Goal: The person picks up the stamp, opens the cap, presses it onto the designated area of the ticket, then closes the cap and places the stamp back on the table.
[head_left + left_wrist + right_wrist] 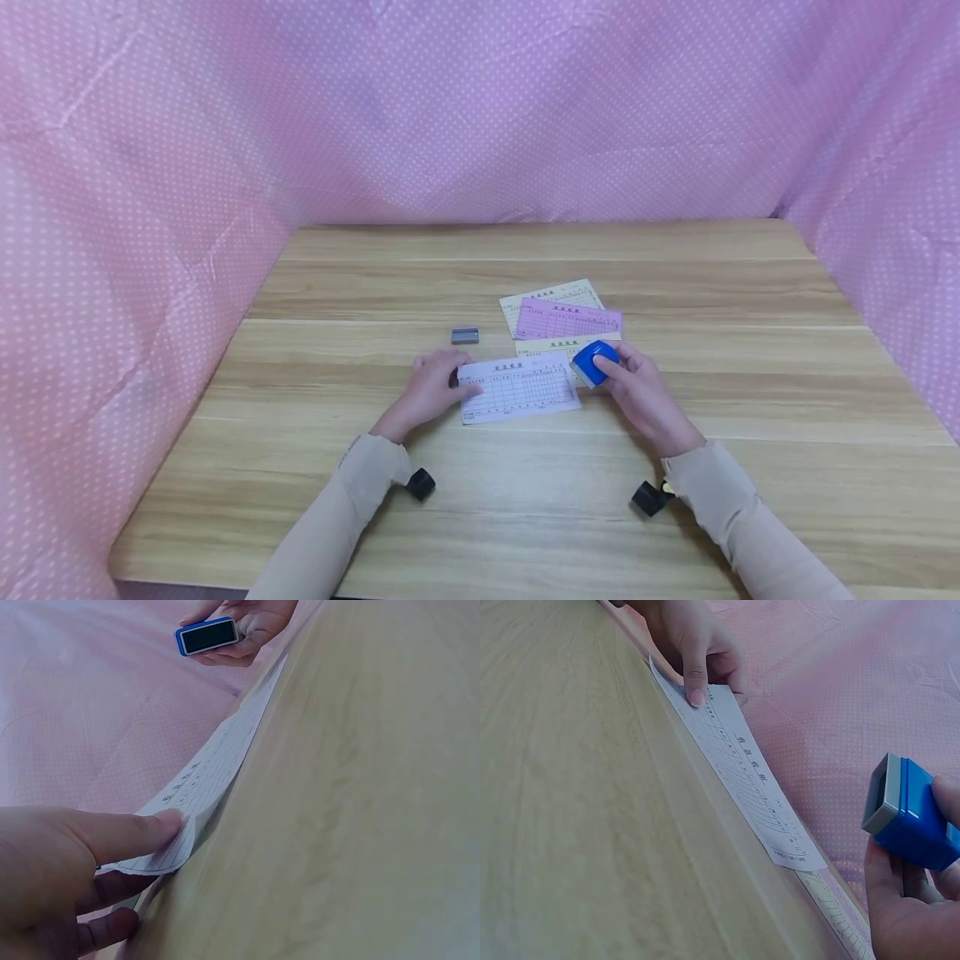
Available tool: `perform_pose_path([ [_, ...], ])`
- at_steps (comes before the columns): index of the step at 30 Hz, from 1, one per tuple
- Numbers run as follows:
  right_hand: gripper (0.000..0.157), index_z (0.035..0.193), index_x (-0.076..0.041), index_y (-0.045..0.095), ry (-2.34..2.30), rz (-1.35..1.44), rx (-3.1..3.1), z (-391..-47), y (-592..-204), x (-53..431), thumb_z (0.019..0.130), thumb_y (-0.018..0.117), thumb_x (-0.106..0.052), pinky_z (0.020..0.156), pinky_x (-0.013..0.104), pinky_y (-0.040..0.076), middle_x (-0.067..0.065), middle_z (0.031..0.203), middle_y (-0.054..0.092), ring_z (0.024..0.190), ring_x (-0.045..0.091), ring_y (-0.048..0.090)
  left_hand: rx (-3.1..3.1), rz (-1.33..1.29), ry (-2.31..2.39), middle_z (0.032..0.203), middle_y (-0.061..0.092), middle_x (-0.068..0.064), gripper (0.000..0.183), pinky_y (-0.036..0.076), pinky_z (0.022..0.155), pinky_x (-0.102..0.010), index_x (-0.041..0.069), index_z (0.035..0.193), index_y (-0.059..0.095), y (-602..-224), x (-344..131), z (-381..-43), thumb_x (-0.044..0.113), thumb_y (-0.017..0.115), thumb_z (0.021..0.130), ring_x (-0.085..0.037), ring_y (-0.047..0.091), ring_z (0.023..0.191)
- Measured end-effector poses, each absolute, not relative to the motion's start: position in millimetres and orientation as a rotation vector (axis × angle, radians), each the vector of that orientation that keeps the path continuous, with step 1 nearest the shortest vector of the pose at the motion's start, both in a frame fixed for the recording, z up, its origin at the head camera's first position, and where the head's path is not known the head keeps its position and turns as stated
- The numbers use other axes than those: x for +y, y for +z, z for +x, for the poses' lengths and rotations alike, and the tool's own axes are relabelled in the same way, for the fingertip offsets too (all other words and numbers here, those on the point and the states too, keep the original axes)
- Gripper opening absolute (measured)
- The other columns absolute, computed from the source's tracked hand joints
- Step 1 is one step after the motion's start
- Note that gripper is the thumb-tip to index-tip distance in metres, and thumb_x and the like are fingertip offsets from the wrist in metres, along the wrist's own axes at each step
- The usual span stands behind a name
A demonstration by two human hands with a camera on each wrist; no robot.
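Note:
My left hand (pixel 433 390) pinches the left end of a white printed receipt slip (pixel 517 392), thumb on top and fingers beneath. In the left wrist view the slip's near end bends up from the tabletop. A blue self-inking stamp (pixel 595 363) is held in my right hand (pixel 645 398), just right of the slip. Its dark stamping face (pixel 210 636) is uncovered and turned toward the left hand. Behind the slip lie a purple slip (pixel 568 321) and a cream slip (pixel 551 292), fanned over each other. Another cream slip (pixel 532 346) is partly covered by the white one.
A small grey translucent stamp cap (pixel 465 335) lies on the wooden table (pixel 360 283), just beyond my left hand. Pink dotted cloth (pixel 480 117) hangs behind the table and along both sides. Black wrist cameras (pixel 421 484) sit at both cuffs.

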State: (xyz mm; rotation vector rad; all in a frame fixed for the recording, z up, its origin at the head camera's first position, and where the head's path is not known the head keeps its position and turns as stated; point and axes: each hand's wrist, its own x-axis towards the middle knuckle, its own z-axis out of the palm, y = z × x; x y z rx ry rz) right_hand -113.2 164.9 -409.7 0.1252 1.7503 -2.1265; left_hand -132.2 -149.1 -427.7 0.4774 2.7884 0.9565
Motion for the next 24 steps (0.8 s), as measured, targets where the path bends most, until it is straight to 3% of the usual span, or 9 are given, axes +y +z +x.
perform_pose_path([
  [7,0.065,0.150,0.001,0.020,-2.121,0.125,1.754,-114,-410,165,0.101,0.052,-0.024,0.097,0.012,0.045,0.017,0.156,0.025,0.125,0.009,0.045,2.732,0.485,1.051,0.086,0.066,0.008,0.007,0.027,0.088,-0.039,0.019,0.096,0.066,-427,-153,-135,0.024,0.067,0.091,-0.016,0.054,0.087],
  [10,0.064,0.150,0.001,0.020,-2.117,0.127,1.757,-114,-411,165,0.101,0.052,-0.024,0.096,0.011,0.045,0.017,0.156,0.025,0.125,0.009,0.045,2.696,0.458,1.111,0.088,0.066,0.007,0.007,0.029,0.087,-0.036,0.019,0.097,0.067,-426,-154,-136,0.024,0.066,0.092,-0.015,0.054,0.086],
  [17,0.064,0.151,-0.001,0.019,-2.086,0.144,1.774,-113,-409,166,0.101,0.051,-0.025,0.095,0.011,0.046,0.016,0.157,0.022,0.135,0.019,0.035,2.570,0.330,1.316,0.097,0.065,-0.004,0.018,0.044,0.079,-0.028,0.010,0.108,0.066,-423,-155,-137,0.020,0.064,0.094,-0.017,0.054,0.089],
  [24,0.064,0.152,-0.002,0.018,-2.067,0.149,1.787,-112,-408,166,0.102,0.050,-0.025,0.096,0.011,0.045,0.015,0.158,0.022,0.138,0.021,0.033,2.481,0.233,1.462,0.090,0.061,-0.008,0.018,0.043,0.064,-0.024,0.006,0.108,0.063,-421,-162,-140,0.018,0.060,0.096,-0.017,0.051,0.073],
])
